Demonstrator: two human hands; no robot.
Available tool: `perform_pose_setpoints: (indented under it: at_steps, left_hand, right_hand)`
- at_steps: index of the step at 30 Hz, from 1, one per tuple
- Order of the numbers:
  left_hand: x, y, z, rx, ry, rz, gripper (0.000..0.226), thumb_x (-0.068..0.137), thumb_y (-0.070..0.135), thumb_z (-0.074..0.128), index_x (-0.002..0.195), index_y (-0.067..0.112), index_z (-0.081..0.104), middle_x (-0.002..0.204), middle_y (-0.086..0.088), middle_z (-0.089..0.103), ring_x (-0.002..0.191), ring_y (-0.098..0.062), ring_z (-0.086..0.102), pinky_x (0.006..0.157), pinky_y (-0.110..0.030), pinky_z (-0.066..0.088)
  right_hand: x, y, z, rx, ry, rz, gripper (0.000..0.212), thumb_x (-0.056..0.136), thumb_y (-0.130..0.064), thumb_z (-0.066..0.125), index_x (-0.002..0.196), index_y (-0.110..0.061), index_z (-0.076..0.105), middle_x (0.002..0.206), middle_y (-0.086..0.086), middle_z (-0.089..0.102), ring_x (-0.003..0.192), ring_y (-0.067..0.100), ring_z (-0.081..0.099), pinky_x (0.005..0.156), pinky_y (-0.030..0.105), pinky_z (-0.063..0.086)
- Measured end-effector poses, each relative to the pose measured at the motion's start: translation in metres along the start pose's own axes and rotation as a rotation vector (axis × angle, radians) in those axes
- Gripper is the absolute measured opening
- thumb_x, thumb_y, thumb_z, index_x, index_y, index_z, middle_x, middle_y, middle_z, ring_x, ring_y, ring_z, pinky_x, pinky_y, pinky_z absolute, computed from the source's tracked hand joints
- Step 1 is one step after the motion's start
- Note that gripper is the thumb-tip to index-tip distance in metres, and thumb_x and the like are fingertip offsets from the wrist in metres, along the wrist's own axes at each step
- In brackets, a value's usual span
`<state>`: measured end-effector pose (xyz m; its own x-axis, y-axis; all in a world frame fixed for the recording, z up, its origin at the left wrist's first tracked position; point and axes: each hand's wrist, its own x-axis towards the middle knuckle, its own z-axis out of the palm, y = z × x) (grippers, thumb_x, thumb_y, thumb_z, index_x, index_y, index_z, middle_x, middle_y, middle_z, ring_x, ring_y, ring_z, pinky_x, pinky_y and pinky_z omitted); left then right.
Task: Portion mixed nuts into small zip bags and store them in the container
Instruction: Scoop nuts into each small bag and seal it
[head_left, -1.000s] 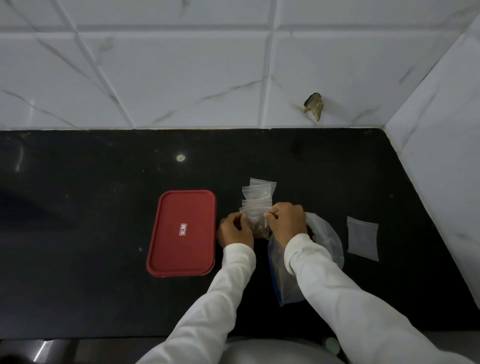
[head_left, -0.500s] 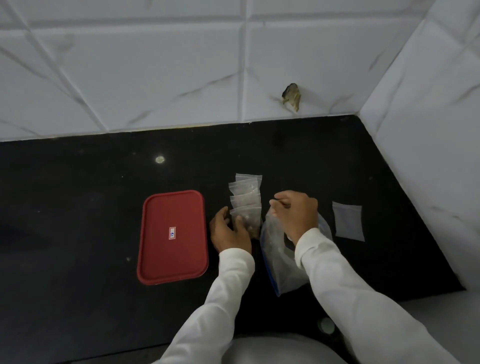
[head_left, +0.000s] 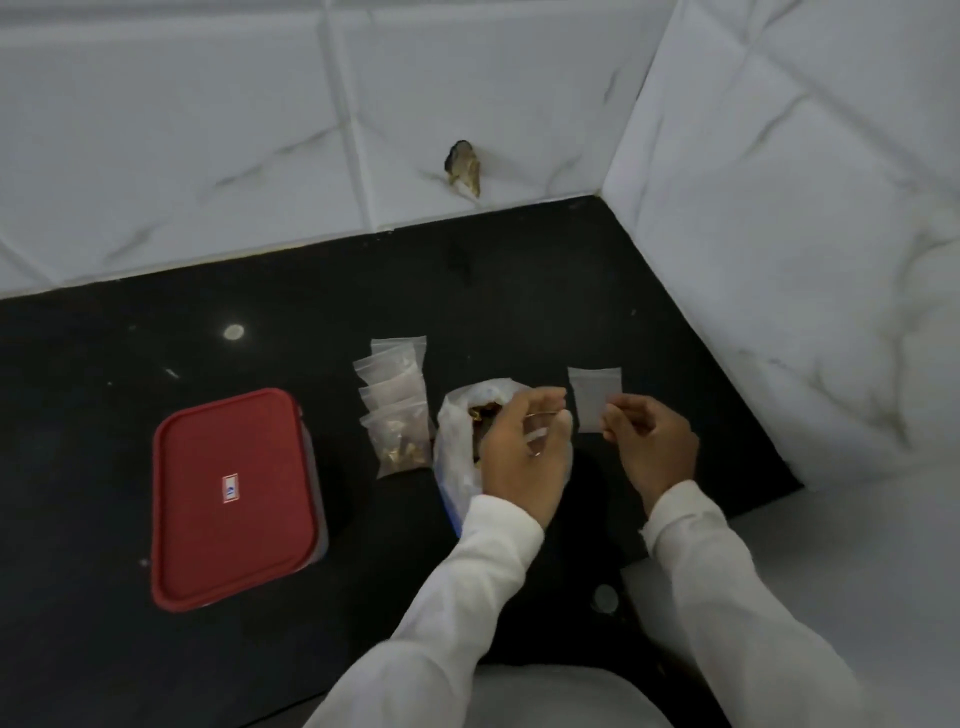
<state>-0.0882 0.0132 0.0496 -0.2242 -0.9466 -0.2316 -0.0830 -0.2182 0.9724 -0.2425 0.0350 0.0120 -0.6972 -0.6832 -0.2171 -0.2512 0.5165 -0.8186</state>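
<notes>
Both hands have shifted rightward since the earlier frames. The left hand (head_left: 524, 452) has left the filled small bags (head_left: 397, 410) and is now above the large bag of nuts (head_left: 453, 444). The right hand (head_left: 652, 449) has moved off that bag to the empty small zip bag (head_left: 592, 395) farther right.

Well left of the left hand, the red-lidded container (head_left: 228, 499) sits closed on the black polished counter (head_left: 93, 649), with a small label at the lid's centre. Between the container and the left hand, the filled small bags lie in an overlapping row running away from the person; nuts show in the nearest one. Directly under the left hand, the large bag of nuts lies with its mouth open and brown nuts visible inside. The left hand's fingers are curled, with thumb and forefinger close together; whether they pinch the plastic cannot be determined.

Just right of the left hand, the empty small zip bag is pinched at its near edge between the right hand's thumb and forefinger. Both arms wear white sleeves (head_left: 727, 597).

Behind the hands, the back wall (head_left: 208, 130) is white marble-pattern tile with a chipped hole (head_left: 464, 167) just above the counter line. Right of the right hand, a side wall (head_left: 779, 234) of the same tile meets it at a corner.
</notes>
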Motion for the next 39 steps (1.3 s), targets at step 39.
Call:
perform_pose_setpoints:
  at_steps: [39]
  left_hand:
    - [0.032, 0.031, 0.066, 0.051, 0.31, -0.174, 0.019, 0.093, 0.041, 0.06, 0.102, 0.026, 0.068, 0.1, 0.01, 0.066, 0.098, -0.007, 0.061, 0.077, -0.02, 0.046]
  right_hand:
    - [0.029, -0.023, -0.035, 0.175, -0.33, -0.114, 0.016, 0.086, -0.022, 0.07, 0.098, -0.031, 0.063, 0.096, -0.013, 0.067, 0.092, -0.001, 0.064, 0.079, 0.02, 0.051]
